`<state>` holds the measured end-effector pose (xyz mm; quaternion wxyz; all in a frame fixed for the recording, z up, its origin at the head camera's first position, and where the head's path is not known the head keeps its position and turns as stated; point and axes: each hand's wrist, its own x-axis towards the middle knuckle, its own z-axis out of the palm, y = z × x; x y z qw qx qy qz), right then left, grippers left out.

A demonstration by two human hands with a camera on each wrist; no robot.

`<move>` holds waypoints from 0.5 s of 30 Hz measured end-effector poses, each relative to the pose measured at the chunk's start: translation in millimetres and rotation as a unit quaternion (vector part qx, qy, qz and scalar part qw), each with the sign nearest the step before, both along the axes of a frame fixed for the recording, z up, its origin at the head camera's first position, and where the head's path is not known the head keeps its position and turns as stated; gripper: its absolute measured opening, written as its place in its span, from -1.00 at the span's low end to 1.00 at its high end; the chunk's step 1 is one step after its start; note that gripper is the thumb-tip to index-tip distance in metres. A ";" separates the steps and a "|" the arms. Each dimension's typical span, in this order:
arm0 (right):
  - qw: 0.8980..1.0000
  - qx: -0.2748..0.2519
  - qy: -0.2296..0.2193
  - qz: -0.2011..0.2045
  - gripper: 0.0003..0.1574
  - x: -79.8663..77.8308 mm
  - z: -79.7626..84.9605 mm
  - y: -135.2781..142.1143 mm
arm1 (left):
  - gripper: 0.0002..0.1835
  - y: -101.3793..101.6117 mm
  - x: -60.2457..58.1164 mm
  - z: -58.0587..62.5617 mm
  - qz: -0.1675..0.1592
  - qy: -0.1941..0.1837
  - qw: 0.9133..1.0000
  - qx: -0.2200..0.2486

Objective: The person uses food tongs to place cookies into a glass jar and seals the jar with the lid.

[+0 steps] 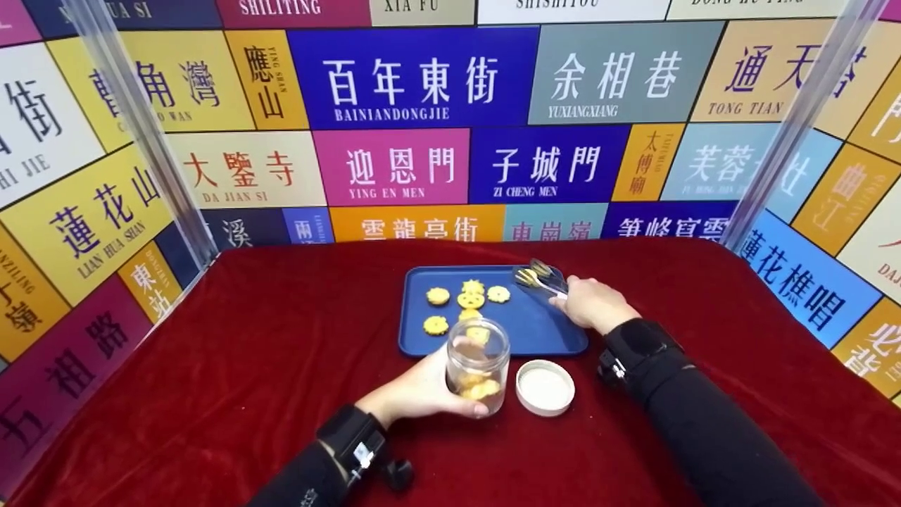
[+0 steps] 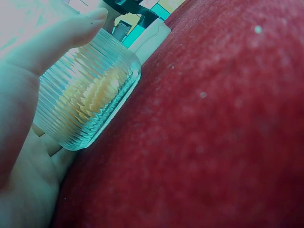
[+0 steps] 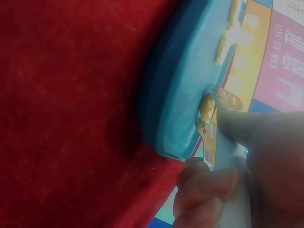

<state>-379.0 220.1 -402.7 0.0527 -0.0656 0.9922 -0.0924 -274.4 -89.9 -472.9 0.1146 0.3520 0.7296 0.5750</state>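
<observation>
Low in the middle of the frame, my left hand (image 1: 422,389) was wrapped round the clear jar (image 1: 494,359); I judged that a firm hold low on its wall, fingertips clear of the mouth, would suit this step best. The lid (image 1: 545,387) lay just right of the jar on the red-draped worktop (image 1: 211,394). Farther up, right of centre, my right hand (image 1: 595,303) gripped the tongs (image 1: 555,286), their heads pinching one biscuit (image 3: 206,108) at the upper right of the blue tray (image 1: 542,334). I thought a light, even squeeze wise, since so thin a piece could crack or slip, then a lift to pass over the rim; I couldn't tell whether it was off the tray yet. Counting outward, I had one jar, one lid, one tray, one pair of tongs and, by my count, eight biscuits outside the jar: that one, plus seven loose biscuits (image 1: 438,296) from the tray's left to its middle, one showing through the jar. The stack inside the jar (image 2: 92,97) overlapped too much to number.
</observation>
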 end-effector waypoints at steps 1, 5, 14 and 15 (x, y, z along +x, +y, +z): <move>1.000 0.000 0.001 0.001 -0.15 0.2 0.6 -1.1 | -0.09 -0.5 0.0 0.3 0.001 0.001 1.000 -0.001; 1.000 0.007 0.015 0.004 -0.18 1.7 4.5 -4.8 | -0.10 -1.4 0.1 2.8 0.003 0.000 1.000 -0.005; 0.998 -0.005 0.052 0.017 -0.30 12.2 -2.3 6.9 | -0.10 0.7 -0.8 0.4 -0.003 0.009 1.000 -0.002; 0.998 -0.007 0.052 0.017 -0.31 13.4 -3.2 8.1 | -0.09 0.1 -0.4 -0.5 -0.003 0.008 1.000 -0.001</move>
